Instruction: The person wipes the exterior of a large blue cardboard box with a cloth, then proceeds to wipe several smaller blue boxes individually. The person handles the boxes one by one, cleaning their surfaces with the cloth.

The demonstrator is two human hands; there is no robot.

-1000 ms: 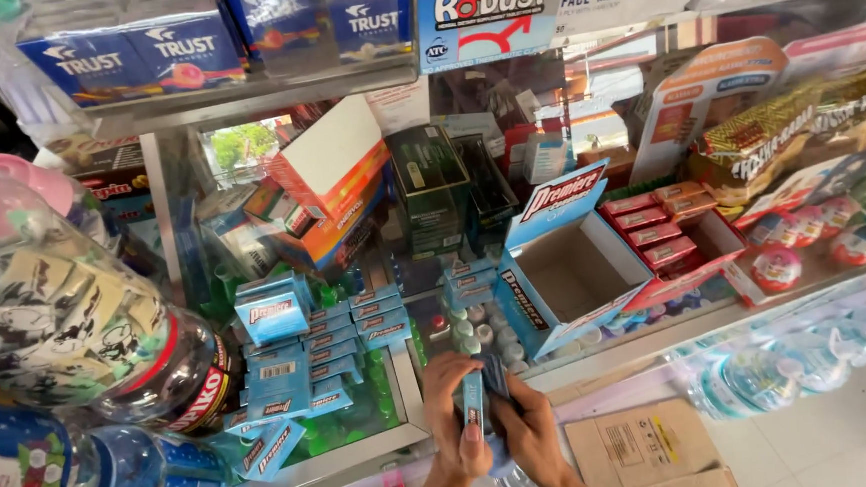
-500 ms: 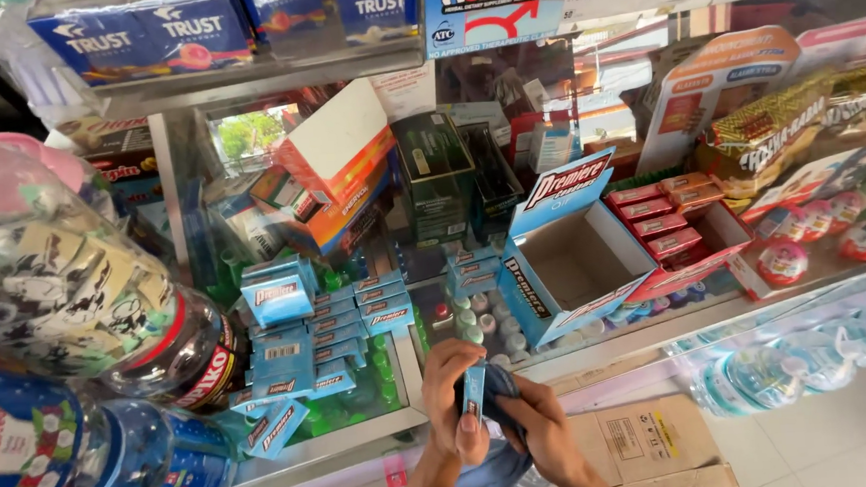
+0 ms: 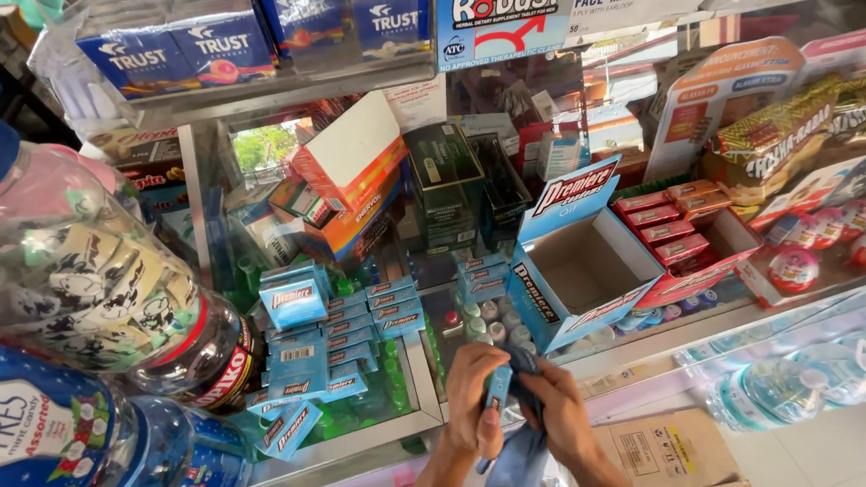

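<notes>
- Light blue and small, a flat packet (image 3: 499, 395) stands upright between the two hands, low in the middle of the head view, just in front of the glass counter (image 3: 660, 345).
- The left hand (image 3: 474, 396) wraps its fingers around the packet's left edge, thumb side pressed to it, so the grip is closed on the packet.
- The right hand (image 3: 559, 416) touches the packet from the right; its fingers curl against a dark cloth (image 3: 524, 368) bunched behind the packet, and how firmly it pinches cannot be told.
- A pale blue fabric piece (image 3: 515, 464) hangs below both hands, between the wrists.
- Just beyond the hands an open blue display box (image 3: 580, 265) sits tilted on the counter, its flap raised and its inside showing bare cardboard.
- Left of that box, a loose heap of matching blue packets (image 3: 323, 330) lies on the glass, some flat, some on edge.
- Small round bottles (image 3: 483, 316) show under the glass between the heap and the box.
- Red flat boxes (image 3: 677, 224) stand in a tray to the right of the blue box.
- At far left, a clear jar of wrapped sweets (image 3: 85, 285) and a blue jar (image 3: 75, 456) stand close to the camera.
- A cardboard carton (image 3: 666, 450) rests on the floor just right of the right forearm.
</notes>
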